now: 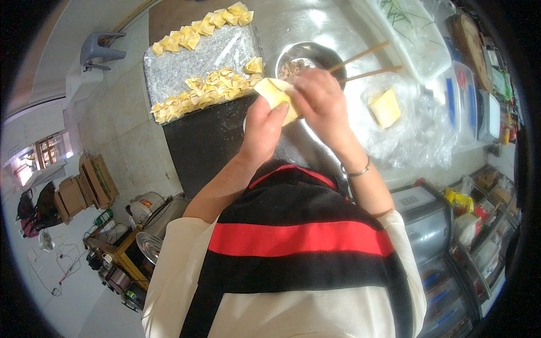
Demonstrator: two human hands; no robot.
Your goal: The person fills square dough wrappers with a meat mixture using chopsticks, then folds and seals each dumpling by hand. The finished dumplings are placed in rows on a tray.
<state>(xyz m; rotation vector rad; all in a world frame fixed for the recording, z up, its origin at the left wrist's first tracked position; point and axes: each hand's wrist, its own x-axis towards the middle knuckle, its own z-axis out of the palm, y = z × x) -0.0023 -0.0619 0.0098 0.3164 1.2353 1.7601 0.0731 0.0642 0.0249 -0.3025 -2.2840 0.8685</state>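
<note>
My left hand [264, 126] holds yellow wonton wrappers [272, 94] between thumb and fingers, just in front of a steel bowl. My right hand [319, 95] has its fingertips at the wrappers' right edge; whether they pinch it is hard to see. Minced filling [291, 69] and two wooden chopsticks [363, 55] are in the steel bowl [312, 45], partly behind my right hand. To the left, a plastic-covered tray [203, 63] bears rows of folded wontons [211, 91] along its far and near sides. A stack of square wrappers [385, 108] lies on clear plastic at the right.
Crumpled clear plastic bags [427, 131] spread over the steel worktop [270, 21] at the right. Beyond them stands a white plastic bin [416, 46] with green stalks inside. A dark board [203, 143] lies below the tray. A grey plastic stool [99, 50] stands on the floor at far left.
</note>
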